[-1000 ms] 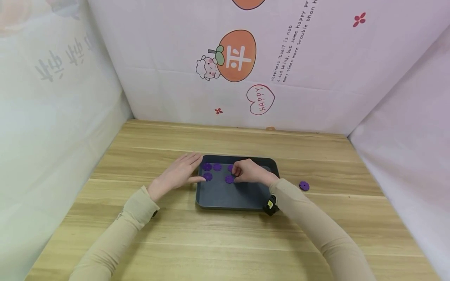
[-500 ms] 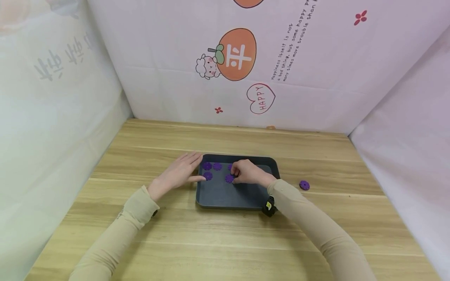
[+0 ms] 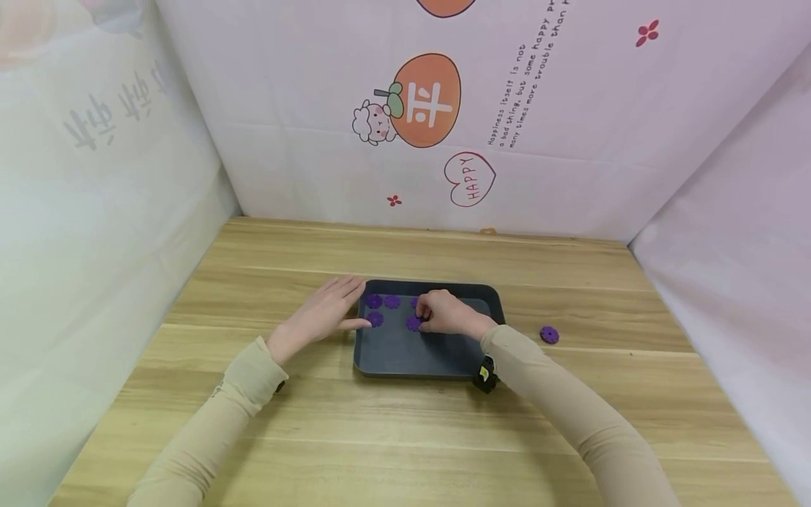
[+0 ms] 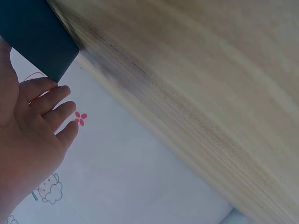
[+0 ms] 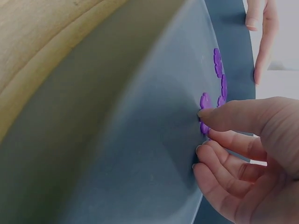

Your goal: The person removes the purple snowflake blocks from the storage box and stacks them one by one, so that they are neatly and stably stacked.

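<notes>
Inside the dark grey rectangular tray (image 3: 405,352) lie several purple scalloped discs, including one disc (image 3: 374,301) in the far left corner. My left hand (image 3: 323,310) rests at the tray's left end, its fingers extended along the rim and its thumb over the edge beside another disc (image 3: 375,320). My right hand (image 3: 448,313) reaches into the tray with bent fingers. In the right wrist view its thumb and index finger pinch a purple disc (image 5: 204,100) at the tray floor. A further disc (image 3: 417,303) is partly covered by the right fingers.
One more purple disc (image 3: 549,334), with a hole in its middle, lies on the wooden table (image 3: 405,436) right of the tray. White printed cloth (image 3: 304,141) hangs behind the table and along both sides. Black devices sit at both wrists.
</notes>
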Motion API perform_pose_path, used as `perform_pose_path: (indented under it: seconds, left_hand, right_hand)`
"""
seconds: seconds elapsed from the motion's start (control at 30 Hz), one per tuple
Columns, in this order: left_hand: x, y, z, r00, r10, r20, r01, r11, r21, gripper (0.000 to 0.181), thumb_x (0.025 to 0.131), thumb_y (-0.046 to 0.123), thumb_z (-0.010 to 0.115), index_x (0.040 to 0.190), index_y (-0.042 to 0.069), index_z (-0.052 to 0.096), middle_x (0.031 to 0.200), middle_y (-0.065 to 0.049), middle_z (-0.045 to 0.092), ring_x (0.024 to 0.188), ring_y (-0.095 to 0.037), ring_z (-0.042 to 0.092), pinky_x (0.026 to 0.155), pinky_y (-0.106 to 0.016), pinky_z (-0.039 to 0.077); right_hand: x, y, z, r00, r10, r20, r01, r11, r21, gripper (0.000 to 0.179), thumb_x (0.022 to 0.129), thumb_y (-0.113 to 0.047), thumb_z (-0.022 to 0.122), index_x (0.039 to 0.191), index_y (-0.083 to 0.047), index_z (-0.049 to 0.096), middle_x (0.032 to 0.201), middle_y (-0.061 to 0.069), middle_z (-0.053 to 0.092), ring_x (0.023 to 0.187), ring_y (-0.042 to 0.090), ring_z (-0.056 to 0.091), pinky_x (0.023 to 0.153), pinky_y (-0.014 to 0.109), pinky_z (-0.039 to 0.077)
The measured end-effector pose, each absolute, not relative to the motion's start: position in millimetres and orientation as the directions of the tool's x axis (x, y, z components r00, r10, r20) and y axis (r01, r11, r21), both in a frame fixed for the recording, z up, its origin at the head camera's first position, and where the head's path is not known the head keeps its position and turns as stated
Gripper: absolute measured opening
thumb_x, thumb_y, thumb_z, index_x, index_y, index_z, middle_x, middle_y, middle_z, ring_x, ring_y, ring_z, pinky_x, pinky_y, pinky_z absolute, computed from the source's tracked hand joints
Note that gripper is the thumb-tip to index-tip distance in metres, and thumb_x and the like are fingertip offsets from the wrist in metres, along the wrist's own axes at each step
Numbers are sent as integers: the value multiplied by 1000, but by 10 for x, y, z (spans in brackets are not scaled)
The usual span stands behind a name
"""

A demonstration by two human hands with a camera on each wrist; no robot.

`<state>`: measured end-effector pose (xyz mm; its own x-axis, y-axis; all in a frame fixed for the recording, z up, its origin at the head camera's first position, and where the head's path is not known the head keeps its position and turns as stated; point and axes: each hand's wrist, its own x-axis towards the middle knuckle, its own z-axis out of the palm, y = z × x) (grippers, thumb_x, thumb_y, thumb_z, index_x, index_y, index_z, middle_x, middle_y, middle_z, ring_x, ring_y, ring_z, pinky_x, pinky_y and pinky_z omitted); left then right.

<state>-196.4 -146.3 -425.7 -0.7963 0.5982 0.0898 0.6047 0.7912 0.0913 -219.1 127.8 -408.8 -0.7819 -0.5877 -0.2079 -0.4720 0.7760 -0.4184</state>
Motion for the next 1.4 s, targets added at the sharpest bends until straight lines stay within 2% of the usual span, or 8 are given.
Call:
perform_pose_path:
  seconds: [0.4, 0.8, 1.4]
  left_hand:
    - [-1954, -1456, -4239, -797, 597, 92, 604, 792, 89, 81, 94, 54, 58, 148, -3, 41, 156, -22, 39, 147, -37, 35, 124, -51, 29]
    - [-1942, -1446, -4226, -798, 596, 88, 602, 794, 85, 82, 94, 56, 57, 148, -3, 41, 156, -21, 38, 147, -36, 36, 124, -50, 29]
    - [-1943, -1462, -4236, -793, 599, 106, 608, 789, 88, 81, 94, 54, 59, 148, -4, 41, 155, -22, 39, 147, -37, 36, 123, -51, 30]
  right_hand:
    - [-2199, 1270, -4099, -779, -598, -190, -501, 775, -384, 14, 86, -8, 75, 97, -3, 68, 95, 10, 69, 85, 18, 63, 76, 31, 58]
    - [-2172, 1262, -4105, -784, -592, -186, -499, 780, -379, 16, 87, -6, 72, 102, -3, 66, 97, 11, 70, 86, 17, 64, 76, 30, 59]
    - [-2185, 1280, -4114, -772, -612, -173, -528, 768, -362, 17, 87, -9, 73, 102, -4, 67, 96, 9, 71, 83, 13, 64, 73, 27, 59]
